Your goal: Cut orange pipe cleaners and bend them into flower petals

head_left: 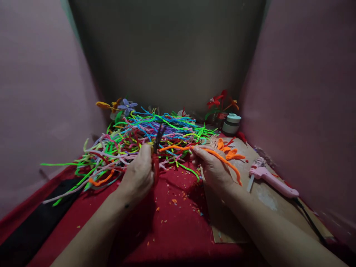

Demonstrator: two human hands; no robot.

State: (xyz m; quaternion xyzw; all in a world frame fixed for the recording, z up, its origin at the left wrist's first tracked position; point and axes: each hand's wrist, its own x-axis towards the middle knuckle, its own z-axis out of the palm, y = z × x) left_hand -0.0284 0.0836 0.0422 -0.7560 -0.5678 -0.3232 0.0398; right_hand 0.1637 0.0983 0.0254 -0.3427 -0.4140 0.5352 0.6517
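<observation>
Taking the middle of the view as the clock's centre, the left hand (140, 165) is at eight o'clock, wrapped round the handles of a red-handled tool (155, 168) with its dark nose pointing up. The right hand (213, 166) is at four o'clock, pinching an orange fuzzy stem (178, 147); one length runs across just below centre to end beside the tool, and the other trails toward four. Whether the tool's nose has bitten the stem I cannot tell. To handle this well, I'd keep the pinch close to where the tool meets the stem — a short span bends less — and hold it taut and square to the nose, away from the loose pile of stems (155, 128) at eleven so no neighbour gets caught. A slow, single squeeze should fray the fuzz least. As for containers, a lidded jar (231, 124) stands near three o'clock — its lid is on, so its contents are hidden. Red flowers (215, 101) rise at two o'clock beside it, apparently from a small dim vessel. Mauve and orange blooms stand at ten, but their holder is too obscured to make out.
</observation>
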